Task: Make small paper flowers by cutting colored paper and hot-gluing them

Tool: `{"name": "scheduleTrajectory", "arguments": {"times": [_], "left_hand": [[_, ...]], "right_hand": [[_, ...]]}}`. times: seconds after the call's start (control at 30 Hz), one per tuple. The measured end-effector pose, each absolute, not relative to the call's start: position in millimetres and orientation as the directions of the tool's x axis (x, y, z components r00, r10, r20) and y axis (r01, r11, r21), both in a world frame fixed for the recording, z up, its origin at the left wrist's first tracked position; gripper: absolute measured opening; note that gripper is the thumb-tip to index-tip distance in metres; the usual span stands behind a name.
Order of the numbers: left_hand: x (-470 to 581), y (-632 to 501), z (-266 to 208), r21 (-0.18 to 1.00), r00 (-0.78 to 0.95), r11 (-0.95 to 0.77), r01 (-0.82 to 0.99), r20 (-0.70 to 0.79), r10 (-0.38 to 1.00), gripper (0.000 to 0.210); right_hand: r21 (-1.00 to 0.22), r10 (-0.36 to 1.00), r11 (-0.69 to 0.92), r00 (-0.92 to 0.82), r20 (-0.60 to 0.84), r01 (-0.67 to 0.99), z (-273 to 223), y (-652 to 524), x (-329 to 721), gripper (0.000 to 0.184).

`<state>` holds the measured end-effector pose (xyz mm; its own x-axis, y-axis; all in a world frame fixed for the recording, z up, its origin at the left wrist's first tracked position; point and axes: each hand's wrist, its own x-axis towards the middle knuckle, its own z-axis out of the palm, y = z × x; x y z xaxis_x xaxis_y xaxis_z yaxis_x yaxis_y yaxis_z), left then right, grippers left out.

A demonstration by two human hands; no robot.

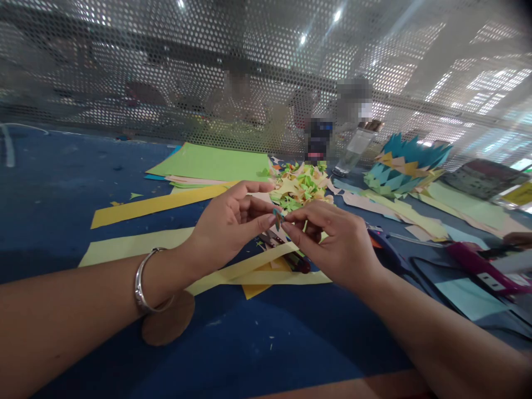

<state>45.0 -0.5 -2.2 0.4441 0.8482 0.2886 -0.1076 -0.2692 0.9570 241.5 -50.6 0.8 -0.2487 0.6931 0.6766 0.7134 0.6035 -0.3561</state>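
Note:
Between the fingertips of both hands is a small blue-green piece of paper (277,217), folded or curled; its exact shape is too small to make out. My left hand (239,216), with a silver bangle at the wrist, pinches it from the left. From the right, my right hand (334,238) pinches its other side. Just beyond the fingers lies a heap of green, yellow and cream paper scraps (305,185). Under the hands, pale yellow paper strips (257,263) cross one another. A dark-handled tool (301,261), partly hidden, rests among them.
A brown cardboard disc (168,318) lies beneath my left wrist. Green paper sheets (220,163) are stacked behind. On the right stand a glass jar of sticks (355,147), a spiky paper crown (407,163), a blue glue gun (388,252) and a purple power strip (484,266) with cables.

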Motion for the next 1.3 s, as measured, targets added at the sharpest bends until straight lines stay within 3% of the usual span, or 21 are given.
{"name": "scheduleTrajectory", "arguments": {"times": [0.73, 1.3], "left_hand": [[44.6, -0.3, -6.9, 0.939, 0.525, -0.304, -0.162, 0.343, 0.779, 0.058], [42.6, -0.6, -3.0, 0.914, 0.458, -0.406, -0.007, 0.364, 0.811, 0.050]], "right_hand": [[-0.351, 0.688, 0.607, -0.251, 0.680, 0.713, 1.6, -52.0, 240.2, 0.005], [-0.351, 0.704, 0.592, -0.254, 0.663, 0.726, -0.5, -51.0, 242.1, 0.006]]}}
